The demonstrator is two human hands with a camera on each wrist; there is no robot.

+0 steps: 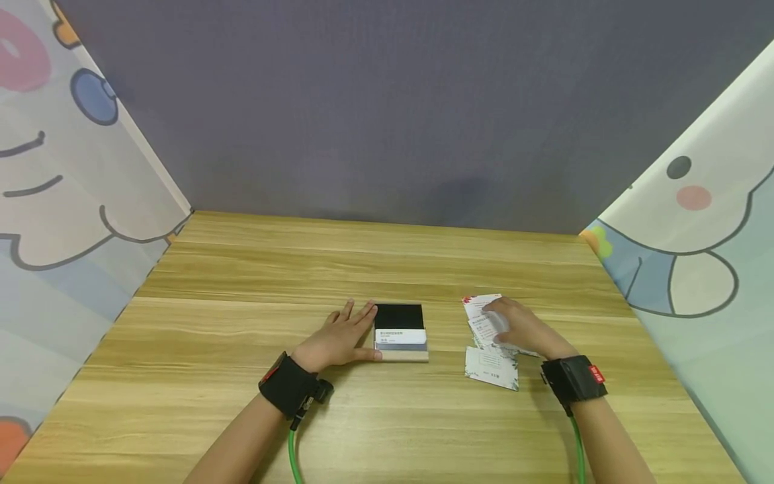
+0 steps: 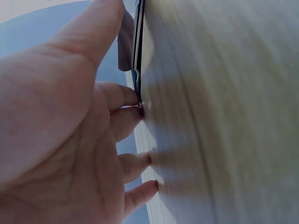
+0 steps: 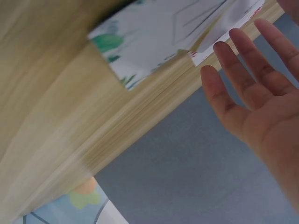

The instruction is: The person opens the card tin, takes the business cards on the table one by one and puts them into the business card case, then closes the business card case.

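Note:
A flat black card holder (image 1: 399,316) lies in the middle of the table, with a white printed card (image 1: 400,335) across its lower part. My left hand (image 1: 340,341) rests at the holder's left edge, fingers extended and thumb at its lower corner. In the left wrist view, fingertips (image 2: 128,123) touch the table beside the holder's thin edge. On the right, my right hand (image 1: 525,328) is over several loose printed cards (image 1: 492,368), partly covering them. The right wrist view has its fingers (image 3: 236,65) spread and extended near a white card (image 3: 140,42) with green leaf prints.
The wood-grain table (image 1: 387,423) meets a grey panel (image 1: 387,114) at the back. Cartoon-printed panels (image 1: 683,262) stand at both sides. Each wrist wears a black strap (image 1: 573,380) with a green cable.

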